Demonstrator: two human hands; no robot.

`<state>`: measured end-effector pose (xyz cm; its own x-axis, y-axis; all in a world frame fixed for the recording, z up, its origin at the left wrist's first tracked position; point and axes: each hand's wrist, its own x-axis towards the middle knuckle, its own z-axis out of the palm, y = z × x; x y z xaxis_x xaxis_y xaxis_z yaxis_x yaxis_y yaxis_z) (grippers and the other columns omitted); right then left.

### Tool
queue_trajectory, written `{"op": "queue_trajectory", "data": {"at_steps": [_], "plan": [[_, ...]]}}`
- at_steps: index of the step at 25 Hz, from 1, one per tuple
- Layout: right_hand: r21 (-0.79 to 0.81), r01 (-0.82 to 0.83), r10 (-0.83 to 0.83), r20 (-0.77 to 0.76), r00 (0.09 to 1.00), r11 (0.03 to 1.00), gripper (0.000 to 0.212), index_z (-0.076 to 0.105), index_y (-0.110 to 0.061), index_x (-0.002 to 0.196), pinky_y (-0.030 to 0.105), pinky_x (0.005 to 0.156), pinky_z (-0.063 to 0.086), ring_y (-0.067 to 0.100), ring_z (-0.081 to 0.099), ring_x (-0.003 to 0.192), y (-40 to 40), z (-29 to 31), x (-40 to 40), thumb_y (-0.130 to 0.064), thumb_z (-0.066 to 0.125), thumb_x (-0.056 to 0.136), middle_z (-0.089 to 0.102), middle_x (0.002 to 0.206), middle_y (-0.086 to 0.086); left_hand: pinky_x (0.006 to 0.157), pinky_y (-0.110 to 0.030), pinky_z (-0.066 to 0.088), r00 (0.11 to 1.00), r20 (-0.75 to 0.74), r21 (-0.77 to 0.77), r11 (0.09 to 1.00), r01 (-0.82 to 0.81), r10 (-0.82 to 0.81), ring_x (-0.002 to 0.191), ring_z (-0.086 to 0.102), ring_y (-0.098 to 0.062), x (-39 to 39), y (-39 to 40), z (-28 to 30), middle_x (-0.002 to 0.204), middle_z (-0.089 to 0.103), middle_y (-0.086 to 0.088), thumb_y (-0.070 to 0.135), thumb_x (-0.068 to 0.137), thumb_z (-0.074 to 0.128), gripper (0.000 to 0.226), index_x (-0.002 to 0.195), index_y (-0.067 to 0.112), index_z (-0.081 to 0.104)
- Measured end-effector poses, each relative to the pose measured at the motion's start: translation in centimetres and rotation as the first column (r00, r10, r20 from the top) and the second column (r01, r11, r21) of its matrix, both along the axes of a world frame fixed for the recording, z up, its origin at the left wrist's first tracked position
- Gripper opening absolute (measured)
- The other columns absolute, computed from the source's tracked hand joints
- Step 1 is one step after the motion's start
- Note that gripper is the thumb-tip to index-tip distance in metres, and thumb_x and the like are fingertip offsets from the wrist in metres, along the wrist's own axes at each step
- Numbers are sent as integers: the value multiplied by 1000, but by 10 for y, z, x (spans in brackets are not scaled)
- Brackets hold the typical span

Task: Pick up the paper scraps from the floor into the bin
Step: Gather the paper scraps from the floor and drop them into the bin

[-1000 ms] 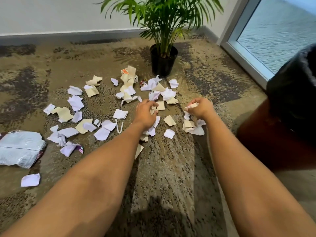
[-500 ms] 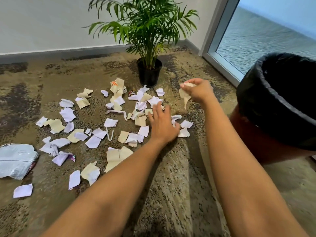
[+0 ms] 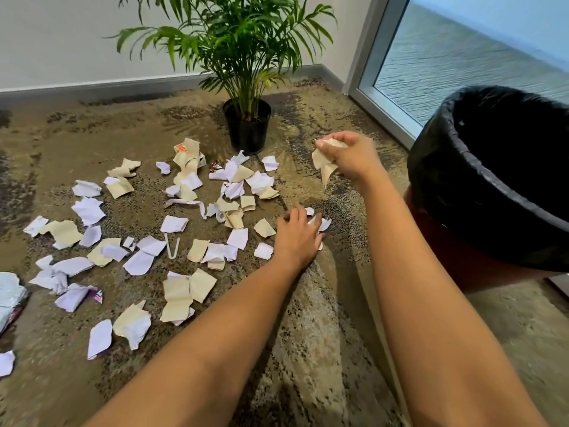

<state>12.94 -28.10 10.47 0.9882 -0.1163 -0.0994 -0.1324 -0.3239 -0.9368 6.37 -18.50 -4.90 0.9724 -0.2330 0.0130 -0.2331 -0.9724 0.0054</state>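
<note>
Paper scraps [image 3: 144, 263], torn white and tan pieces, lie spread over the floor from the far left edge across to the middle, so by my reading the job is early: most of the litter is still down. At the left edge sits a crumpled silvery plastic mailer bag [image 3: 9, 295], with a lone white scrap near it at the bottom corner. Moving right, the thick of the mess runs from the near pieces by the left forearm up to a folded tan card with orange print [image 3: 186, 149] close to the plant. A white U-shaped plastic strip [image 3: 171, 246] lies among them.

Next comes the left hand [image 3: 297, 234], palm down on the carpet, fingers spread flat over a few white scraps at the right fringe of the pile; its grip is open and nothing is lifted yet. Above and right of it the right hand [image 3: 351, 157] is raised off the floor, its grip closed around a bunch of crumpled tan paper [image 3: 323, 164] that hangs below the fist. That handful is near the bin but not over its mouth.

At the right stands the round bin with a black plastic liner [image 3: 437, 167]; its inside is too dark to tell what it holds.

The floor is a mottled tan and brown carpet [image 3: 308, 349]. A potted green palm in a black pot [image 3: 248, 124] stands at the far middle before a white wall with grey skirting, and a glass door [image 3: 446, 57] on the far right looks over water
</note>
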Motion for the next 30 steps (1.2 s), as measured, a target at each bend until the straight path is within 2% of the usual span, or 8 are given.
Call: {"op": "queue_trajectory", "data": {"at_steps": [3,7,12,15,18,22,27,30], "plan": [[-32,-31,32,6,999,999,20,72,-17,96,36,75,57,22,69,86,-4,-2,-3,-27,79,80,73,105,10,82,-48,48,999,-4,-77,996,40,-41,119,42,-33,-1,-6,3,130,40,-15,25,99,43,40,139,21,39],[-28,-32,32,19,999,999,23,71,-14,99,34,68,58,23,70,83,-10,6,-9,-25,79,80,73,103,11,69,-41,52,994,-44,-133,987,95,-102,104,55,-33,-4,-16,8,120,46,-15,2,96,45,44,136,16,38],[-18,-42,43,55,998,999,20,69,-15,98,28,60,53,19,68,79,-6,30,-17,-23,78,82,72,104,9,83,-43,53,985,-122,-282,956,82,-120,104,61,-34,-10,-5,13,122,55,-18,-4,91,50,42,130,10,39],[-56,-77,83,105,991,995,20,68,-18,98,22,58,53,15,70,80,2,53,-27,-24,77,82,72,104,5,94,-45,49,954,-296,-481,871,-101,-53,109,59,-34,-16,7,24,124,58,-19,4,95,44,36,131,7,41],[-79,-111,122,155,980,991,19,67,-18,98,29,69,60,19,71,88,11,79,-38,-21,77,83,70,110,6,100,-40,44,891,-454,-645,684,-341,16,118,54,-34,-19,16,43,132,55,-20,20,101,41,39,136,2,43],[-9,-125,124,204,971,992,21,67,-17,102,26,65,58,18,71,86,0,110,-55,-19,76,83,70,108,7,86,-37,46,858,-513,-805,356,-475,-13,99,54,-24,-17,27,80,120,59,-16,22,102,44,33,129,5,49],[106,89,-116,283,952,990,24,67,-15,106,26,61,54,18,67,89,-54,145,-66,-18,75,84,67,110,7,42,-21,39,828,-548,-817,-134,-560,-118,64,43,-13,-12,5,155,89,48,-7,18,103,42,21,121,9,46],[49,270,-271,333,903,962,15,66,-25,91,34,80,57,19,67,98,-91,157,-73,-20,76,81,68,109,5,38,-18,39,853,-493,-826,-217,-520,-169,61,45,-12,-16,-27,209,91,49,-8,18,101,46,27,127,8,44]]}}
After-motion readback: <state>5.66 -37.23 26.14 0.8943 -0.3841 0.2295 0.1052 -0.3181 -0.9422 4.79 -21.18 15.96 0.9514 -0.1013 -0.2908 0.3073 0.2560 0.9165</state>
